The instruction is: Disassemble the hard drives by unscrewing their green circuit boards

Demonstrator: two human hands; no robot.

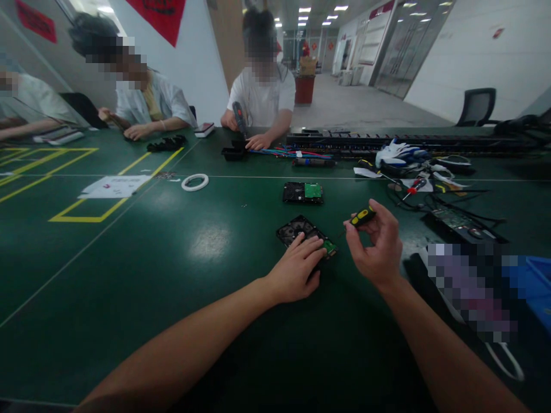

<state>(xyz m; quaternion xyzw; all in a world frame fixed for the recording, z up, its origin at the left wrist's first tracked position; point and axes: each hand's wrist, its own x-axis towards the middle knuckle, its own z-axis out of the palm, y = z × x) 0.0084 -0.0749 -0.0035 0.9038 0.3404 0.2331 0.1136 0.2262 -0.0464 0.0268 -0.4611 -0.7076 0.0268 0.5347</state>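
Note:
A black hard drive with a green circuit board lies on the green table in front of me. My left hand rests on its near side, fingers flat and pressed down on it. My right hand is just to the right, closed on a small screwdriver with a yellow and black handle, held above the table beside the drive. A second hard drive with a green board lies a little farther back.
A white tape ring and a paper sheet lie left. Gloves, a red screwdriver, cables and a circuit board crowd the right. Three people sit across; one holds a power screwdriver. A blue bin sits far right.

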